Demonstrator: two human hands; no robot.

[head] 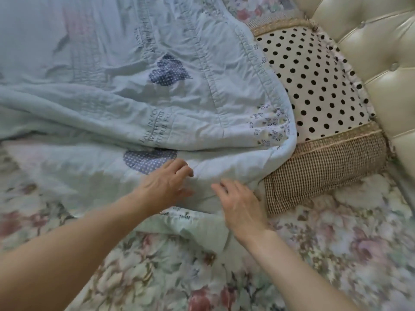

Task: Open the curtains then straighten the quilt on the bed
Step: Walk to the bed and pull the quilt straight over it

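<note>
A pale blue quilt (125,90) with dotted blue patches and printed lettering lies rumpled across the bed, its rounded corner folded over near the pillow. My left hand (166,182) rests flat on the quilt's near fold, fingers spread. My right hand (238,203) lies beside it on the quilt's lower edge, fingers apart, gripping nothing. No curtains are in view.
A pillow (314,90) with black polka dots and a checked brown end lies right of the quilt. Behind it stands a cream tufted headboard (377,52). A floral bedsheet (157,277) covers the mattress in front and to the right.
</note>
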